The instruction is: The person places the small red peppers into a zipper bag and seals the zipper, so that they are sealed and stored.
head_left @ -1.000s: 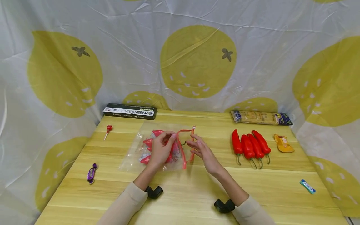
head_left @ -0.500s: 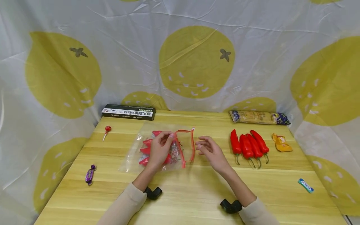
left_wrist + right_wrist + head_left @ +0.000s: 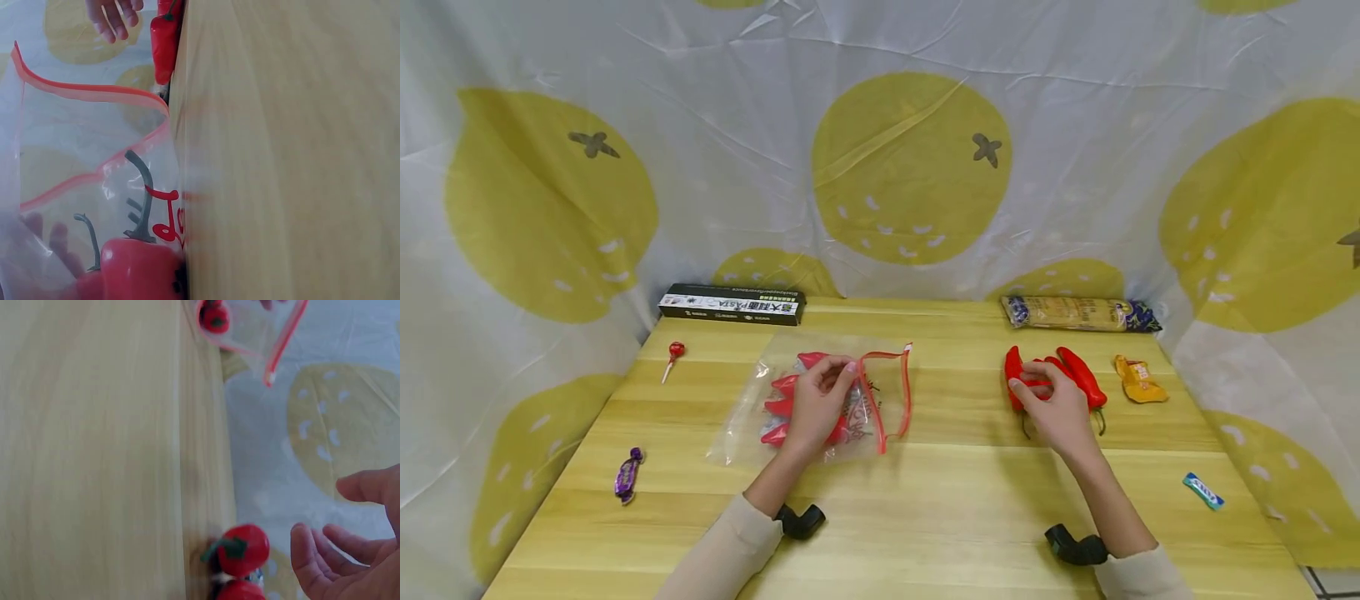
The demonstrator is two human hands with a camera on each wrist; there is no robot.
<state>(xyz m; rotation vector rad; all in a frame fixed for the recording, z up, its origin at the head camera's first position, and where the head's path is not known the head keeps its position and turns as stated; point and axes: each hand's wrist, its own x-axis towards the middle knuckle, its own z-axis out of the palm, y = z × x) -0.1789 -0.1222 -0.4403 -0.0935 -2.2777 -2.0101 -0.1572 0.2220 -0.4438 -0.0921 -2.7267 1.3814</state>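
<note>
A clear zip bag (image 3: 741, 429) with a red-edged mouth lies on the table, several red chili peppers (image 3: 782, 408) inside it. My left hand (image 3: 817, 408) pinches the bag's upper layer near the mouth, which gapes toward the right. In the left wrist view, green stems show through the bag (image 3: 94, 94), below its raised red edge. My right hand (image 3: 1062, 408) hovers above the loose red chili peppers (image 3: 1082, 377) and partly hides them. The right wrist view has this hand (image 3: 350, 565) with fingers spread, apart from the nearest pepper (image 3: 249, 550).
Along the back lie a black pasta box (image 3: 732, 305) and a noodle packet (image 3: 1078, 313). A lollipop (image 3: 675, 353) and a purple candy (image 3: 628, 475) are at the left. An orange-yellow wrapped snack (image 3: 1139, 379) and a small blue-green candy (image 3: 1203, 491) are at the right.
My right hand has left the bag's mouth and moved right, over the loose chili peppers. The left hand keeps its pinch on the bag. The head view has shifted slightly.
</note>
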